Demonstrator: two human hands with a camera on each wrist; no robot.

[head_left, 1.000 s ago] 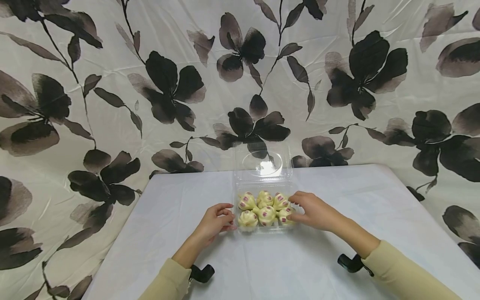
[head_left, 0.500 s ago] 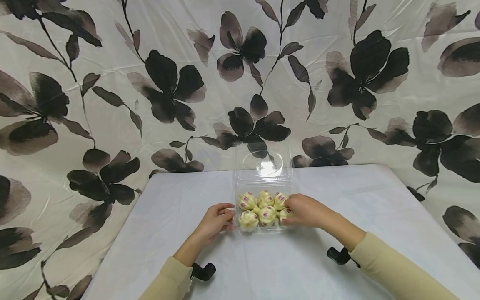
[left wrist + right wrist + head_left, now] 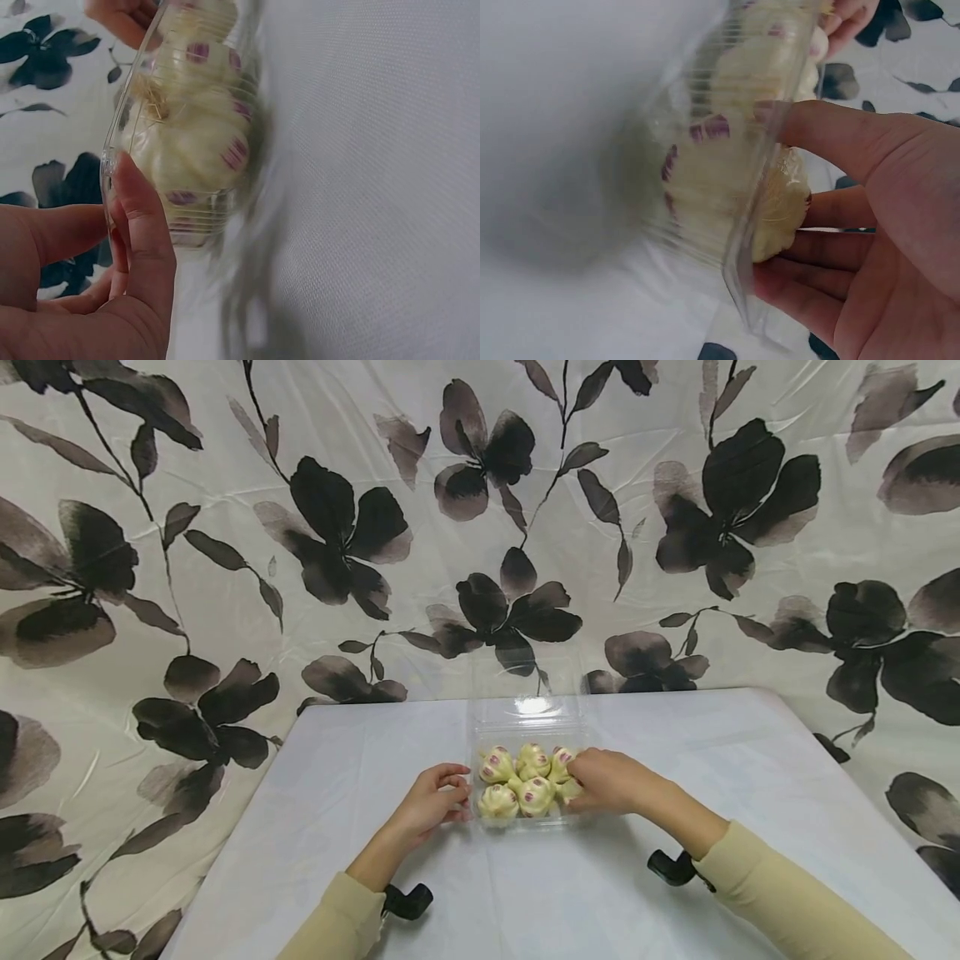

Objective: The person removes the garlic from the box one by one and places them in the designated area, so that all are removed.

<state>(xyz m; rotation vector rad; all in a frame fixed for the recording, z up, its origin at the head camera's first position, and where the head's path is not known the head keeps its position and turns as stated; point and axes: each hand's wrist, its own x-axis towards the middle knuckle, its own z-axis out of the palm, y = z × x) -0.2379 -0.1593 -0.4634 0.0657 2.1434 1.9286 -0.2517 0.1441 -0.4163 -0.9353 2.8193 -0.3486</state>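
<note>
1. Here it is, in the middle of the white table (image 3: pixel 697 752): a clear plastic container (image 3: pixel 510 825), its see-through lid (image 3: pixel 527 693) up at the back edge.
2. Inside sit six garlic bulbs (image 3: pixel 536 797), packed in two rows of three, neighbours practically touching.
3. In goes the right hand (image 3: pixel 611 779) at the right end, fingers curved, thumb over the rim, with a right-end bulb (image 3: pixel 780 217) between thumb and fingertips; whether that is the front or back one, I can't tell.
4. Over on the other side, the left hand (image 3: pixel 435 797) pinches the container's left rim, thumb and fingers nearly together, remaining fingers loosely bent.
5. Look at the edges: the container stands close to the table's back edge, the lid rising past it against the floral cloth (image 3: pixel 495 485).
6. There's wide bare white surface on both sides and in front, crossed only by the forearms in beige sleeves (image 3: pixel 795 893), a black wrist device (image 3: pixel 408 902) below each.
7. And those bulbs: pale cream-yellow, rounded, with purple patches, dry tan strands on one, and a glossy, wrapper-like sheen on the pinched one.
</note>
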